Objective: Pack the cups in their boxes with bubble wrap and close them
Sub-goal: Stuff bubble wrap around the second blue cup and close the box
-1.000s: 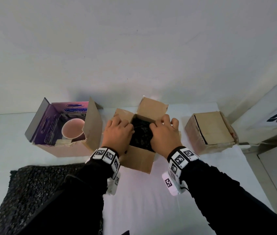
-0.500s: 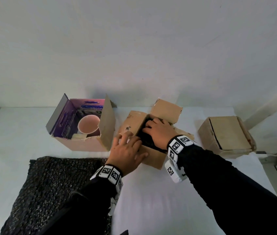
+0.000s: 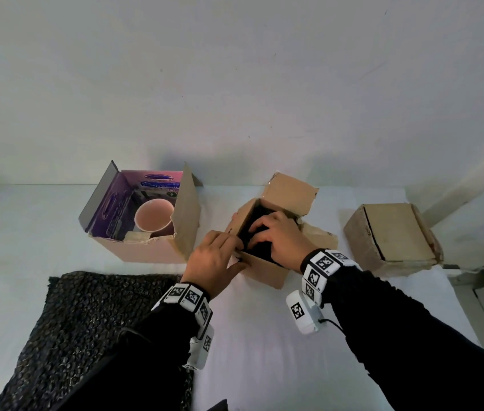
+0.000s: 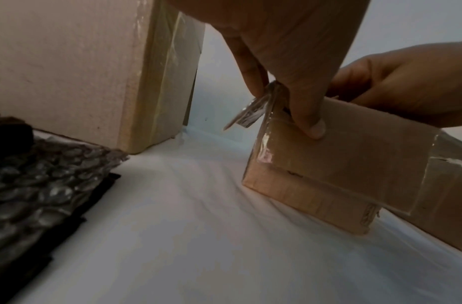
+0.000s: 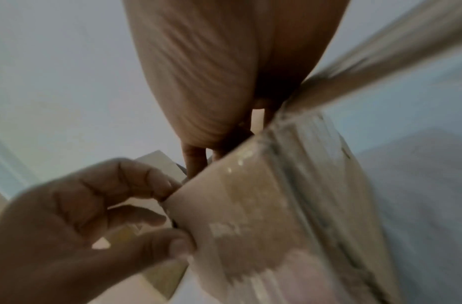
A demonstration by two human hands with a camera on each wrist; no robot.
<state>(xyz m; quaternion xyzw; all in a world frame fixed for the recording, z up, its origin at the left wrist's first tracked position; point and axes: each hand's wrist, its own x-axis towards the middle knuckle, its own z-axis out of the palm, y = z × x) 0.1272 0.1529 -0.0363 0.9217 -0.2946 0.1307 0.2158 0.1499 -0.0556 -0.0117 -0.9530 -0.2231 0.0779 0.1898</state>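
Note:
The middle cardboard box (image 3: 267, 269) stands open with black bubble wrap (image 3: 252, 229) filling it; the cup inside is hidden. My right hand (image 3: 264, 235) reaches in from the right, bent fingers pressing down on the wrap. My left hand (image 3: 236, 253) pinches the box's near-left flap (image 4: 354, 156), thumb (image 4: 311, 123) on the outside and fingers behind it. In the blurred right wrist view the left hand (image 5: 172, 218) grips that flap edge. A pink cup (image 3: 153, 215) stands unwrapped in the purple-lined open box (image 3: 143, 250) on the left.
A closed cardboard box (image 3: 392, 232) sits at the right. A black bubble wrap sheet (image 3: 86, 321) lies on the white table (image 3: 258, 336) at the near left, under my left sleeve. A wall rises just behind the boxes.
My left hand has come out of the middle box and taken hold of its near-left flap. The right hand stays inside, pressing on the wrap.

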